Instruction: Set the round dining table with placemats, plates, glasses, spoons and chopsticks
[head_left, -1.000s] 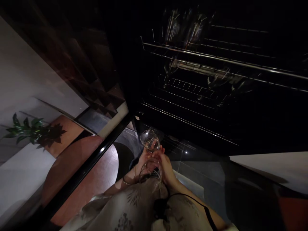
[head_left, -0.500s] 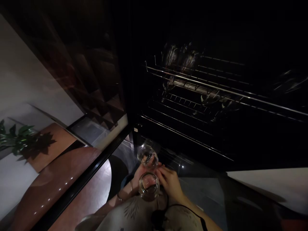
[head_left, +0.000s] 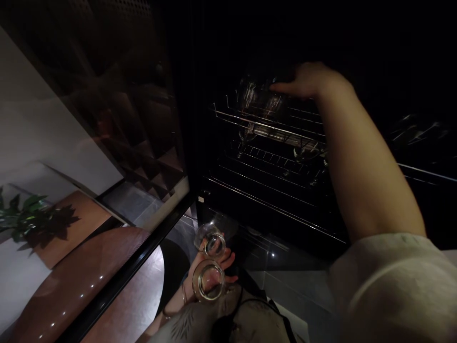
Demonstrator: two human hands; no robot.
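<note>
Probably a home's kitchen or dining area; a dark cabinet with wire racks of glassware, a round table, a leafy plant and grey floor tiles suggest it.

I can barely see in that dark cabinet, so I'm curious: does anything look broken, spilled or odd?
Nothing plainly stands out. The left hand holds two clear glasses with no visible crack or spill; the right hand is near glassware above the upper rack. Darkness could hide small damage.
</note>
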